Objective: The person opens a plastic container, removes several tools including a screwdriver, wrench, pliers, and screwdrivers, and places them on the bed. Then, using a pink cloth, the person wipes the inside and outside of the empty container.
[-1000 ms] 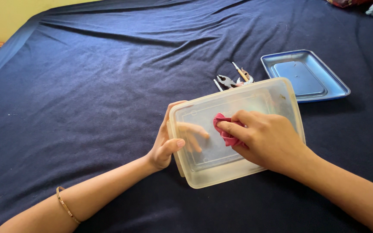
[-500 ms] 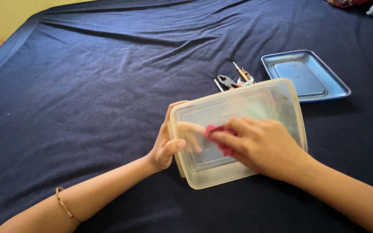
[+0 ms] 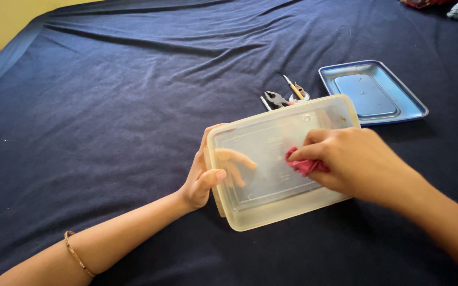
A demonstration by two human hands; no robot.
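1. On the dark blue sheet [image 3: 107, 106], the clear box [image 3: 271, 175] sits upturned and tilted, near the middle of the bed, with pliers [image 3: 276, 99] and a metal tray [image 3: 372, 92] just behind it
2. The left hand [image 3: 202, 177] grasps the box's near-left edge, thumb on top and fingers showing through the plastic underneath; that grip looks firm enough to brace against rubbing
3. The right hand [image 3: 351, 161] is clenched around a red cloth [image 3: 303, 165], pressing it on the box's base
4. For a good wipe, I judge short overlapping strokes work best, reaching corners and the rim groove, with pressure kept over the braced side
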